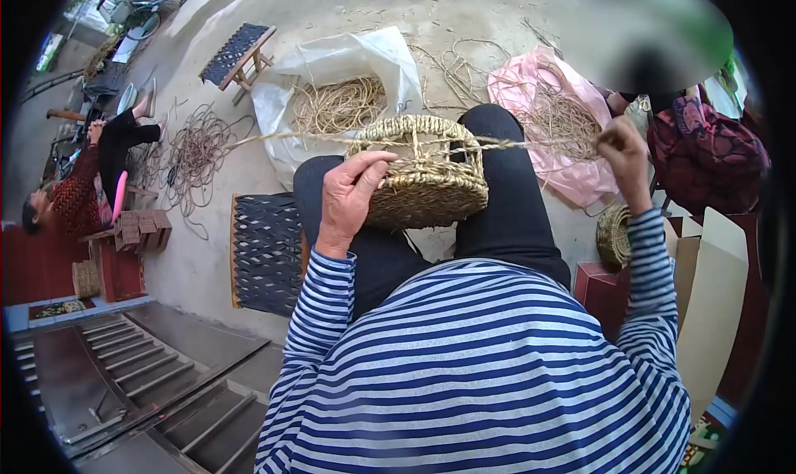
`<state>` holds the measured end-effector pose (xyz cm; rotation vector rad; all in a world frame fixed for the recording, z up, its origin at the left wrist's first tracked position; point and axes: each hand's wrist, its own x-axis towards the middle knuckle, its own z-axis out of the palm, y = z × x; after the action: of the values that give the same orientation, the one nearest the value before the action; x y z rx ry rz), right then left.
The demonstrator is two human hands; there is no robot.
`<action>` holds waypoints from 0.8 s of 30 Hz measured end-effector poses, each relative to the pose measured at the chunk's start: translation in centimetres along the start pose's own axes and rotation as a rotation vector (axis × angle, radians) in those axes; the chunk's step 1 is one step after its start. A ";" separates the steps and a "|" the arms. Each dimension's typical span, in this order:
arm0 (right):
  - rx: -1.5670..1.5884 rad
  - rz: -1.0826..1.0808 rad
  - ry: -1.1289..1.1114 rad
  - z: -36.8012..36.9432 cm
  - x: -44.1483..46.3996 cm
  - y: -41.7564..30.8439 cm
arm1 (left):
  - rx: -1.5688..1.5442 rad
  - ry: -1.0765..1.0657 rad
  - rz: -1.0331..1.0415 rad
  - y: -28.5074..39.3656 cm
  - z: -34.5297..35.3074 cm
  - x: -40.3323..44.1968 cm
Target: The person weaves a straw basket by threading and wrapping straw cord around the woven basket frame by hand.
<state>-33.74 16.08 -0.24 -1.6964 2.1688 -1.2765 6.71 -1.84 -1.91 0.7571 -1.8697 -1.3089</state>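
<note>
A round woven straw basket rests on its side across my thighs, its open framework facing up and away. My left hand is at the basket's left side, thumb and forefinger pinched together at its upper edge. Out to the right, my right hand is raised off the basket, its fingers closed on a straw cord that runs taut from the basket's right side. Another stretch of cord extends left from the basket.
Coiled cord lies on a white plastic sheet ahead and a pink sheet at right. A woven stool stands ahead left. A seated person is far left, another person at upper right. Cardboard stands right.
</note>
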 end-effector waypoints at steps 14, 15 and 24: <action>0.119 -0.011 -0.441 -4.2 0.9 -5.2 | -0.002 -0.061 -0.083 -0.4 -0.7 -0.2; -0.181 -0.008 -0.459 -4.4 0.9 -5.1 | 0.001 -0.066 -0.083 -0.3 -0.7 -0.2; -0.450 0.424 -0.127 -4.3 -3.9 13.8 | 0.016 -0.058 -0.041 0.0 -0.4 0.0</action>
<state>-45.03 22.03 -8.14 -1.2716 2.6775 -0.5918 7.04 -2.11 -1.79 0.7776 -1.9219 -1.3561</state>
